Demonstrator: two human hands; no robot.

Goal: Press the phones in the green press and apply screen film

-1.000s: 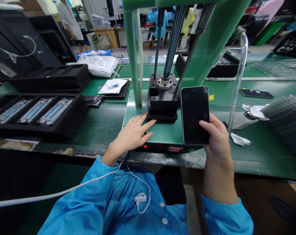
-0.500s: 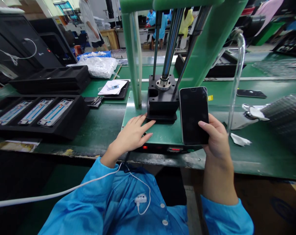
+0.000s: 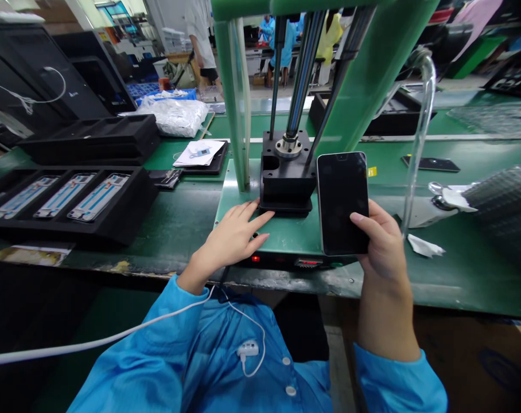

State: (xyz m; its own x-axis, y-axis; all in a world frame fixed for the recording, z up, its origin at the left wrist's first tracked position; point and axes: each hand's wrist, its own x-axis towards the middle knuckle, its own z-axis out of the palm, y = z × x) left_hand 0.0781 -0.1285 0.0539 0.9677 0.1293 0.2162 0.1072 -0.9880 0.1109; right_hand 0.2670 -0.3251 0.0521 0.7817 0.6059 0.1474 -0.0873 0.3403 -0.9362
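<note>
My right hand (image 3: pixel 383 244) grips a black smartphone (image 3: pixel 342 201) by its lower right side, screen up, thumb on the glass. It hangs just right of the black press block (image 3: pixel 287 183) of a green press machine (image 3: pixel 252 86). My left hand (image 3: pixel 234 235) lies flat, fingers spread, on the machine's green base plate (image 3: pixel 286 232), fingertips next to the block's front left corner. It holds nothing.
A black tray (image 3: pixel 127 212) with three phone parts lies at left, more black trays (image 3: pixel 92 135) behind it. A second phone (image 3: pixel 430 164) lies on the green belt at right, beside a clear tube (image 3: pixel 419 132) and paper scraps (image 3: pixel 424 246). People stand far behind.
The phone on the belt at right has drifted leftward. A person in the background has walked to the right. My hands and the held phone have barely moved.
</note>
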